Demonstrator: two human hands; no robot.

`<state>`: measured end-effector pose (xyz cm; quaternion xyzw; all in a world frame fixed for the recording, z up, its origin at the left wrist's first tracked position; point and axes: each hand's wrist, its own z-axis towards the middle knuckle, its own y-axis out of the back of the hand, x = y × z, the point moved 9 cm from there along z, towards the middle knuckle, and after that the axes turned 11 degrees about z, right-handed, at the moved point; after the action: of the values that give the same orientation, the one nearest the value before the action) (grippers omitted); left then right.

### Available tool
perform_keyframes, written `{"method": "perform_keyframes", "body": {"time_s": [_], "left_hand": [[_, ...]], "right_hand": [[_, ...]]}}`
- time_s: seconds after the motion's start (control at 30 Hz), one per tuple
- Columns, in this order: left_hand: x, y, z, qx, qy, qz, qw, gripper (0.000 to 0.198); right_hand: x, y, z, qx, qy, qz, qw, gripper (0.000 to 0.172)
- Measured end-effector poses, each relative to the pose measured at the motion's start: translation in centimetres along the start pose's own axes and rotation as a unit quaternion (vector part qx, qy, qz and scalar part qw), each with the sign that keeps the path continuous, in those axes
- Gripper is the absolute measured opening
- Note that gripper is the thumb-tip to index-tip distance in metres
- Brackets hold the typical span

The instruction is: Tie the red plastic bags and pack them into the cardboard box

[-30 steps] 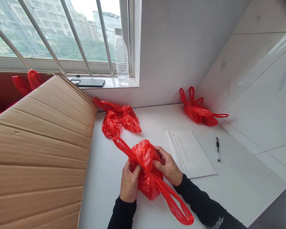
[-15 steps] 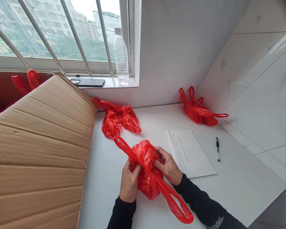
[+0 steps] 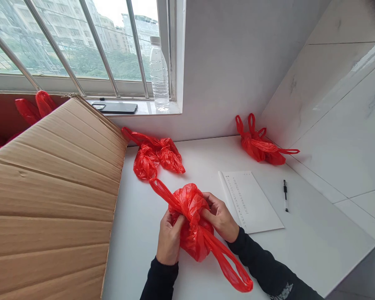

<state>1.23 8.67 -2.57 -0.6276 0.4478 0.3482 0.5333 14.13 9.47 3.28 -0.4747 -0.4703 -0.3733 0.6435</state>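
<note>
A knotted red plastic bag [image 3: 195,246] is held just over the near part of the white table [image 3: 137,258]. My left hand [image 3: 169,239] grips its left side, thumb pressed into the folds beside the knot. From the right, my right hand [image 3: 220,216] pinches the bag, with some fingertips hidden behind the plastic. One looped handle stretches up and left towards other tied red bags [image 3: 159,156]; the second loop hangs to the lower right. What the bag contains cannot be seen.
Left stands a large cardboard box [image 3: 56,200] with red bags inside. An open notebook [image 3: 253,204] and a pen [image 3: 285,196] lie to the right. Another red bag bundle [image 3: 264,146] sits by the back wall. A bottle [image 3: 159,77] and phone [image 3: 118,108] are on the windowsill.
</note>
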Motion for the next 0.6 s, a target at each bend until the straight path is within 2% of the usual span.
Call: {"method": "perform_keyframes", "body": {"time_s": [0.33,0.6], "left_hand": [[0.0,-0.1,0.0,0.003,0.003,-0.005,1.000,0.036],[-0.9,-0.3,-0.6,-0.019,-0.002,-0.030,0.999,0.024]], "right_hand": [[0.0,0.2,0.0,-0.010,0.001,-0.013,1.000,0.030],[0.0,0.3,0.0,-0.009,0.002,-0.011,1.000,0.030]]}}
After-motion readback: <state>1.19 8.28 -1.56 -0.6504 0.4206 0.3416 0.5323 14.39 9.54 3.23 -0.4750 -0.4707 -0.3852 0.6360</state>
